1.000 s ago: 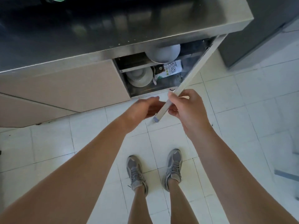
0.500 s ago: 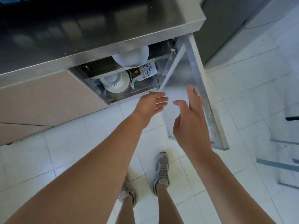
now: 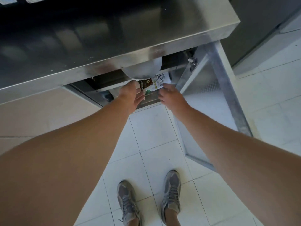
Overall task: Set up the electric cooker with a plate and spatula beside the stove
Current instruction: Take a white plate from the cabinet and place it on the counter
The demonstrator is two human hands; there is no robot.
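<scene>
I look down at an open cabinet (image 3: 151, 100) under a steel counter (image 3: 114, 51). My left hand (image 3: 130, 97) reaches into its lower shelf and covers the white plates seen there earlier; only a white sliver (image 3: 114, 92) shows beside it. My right hand (image 3: 169, 97) reaches in next to it, fingers apart, just below a printed packet (image 3: 156, 83). A grey bowl (image 3: 143, 70) sits on the upper shelf above both hands. Whether the left hand grips anything is hidden. No spatula or cooker is visible.
The cabinet door (image 3: 226, 88) stands swung wide open to the right of my right arm. White floor tiles (image 3: 154, 136) lie below, with my two grey shoes (image 3: 171, 193). A closed beige door (image 3: 40, 115) is to the left. A grey appliance (image 3: 263, 23) stands at the far right.
The door went from held at its edge to fully open and released. Both hands moved forward into the cabinet's lower shelf, and my view came closer to the counter.
</scene>
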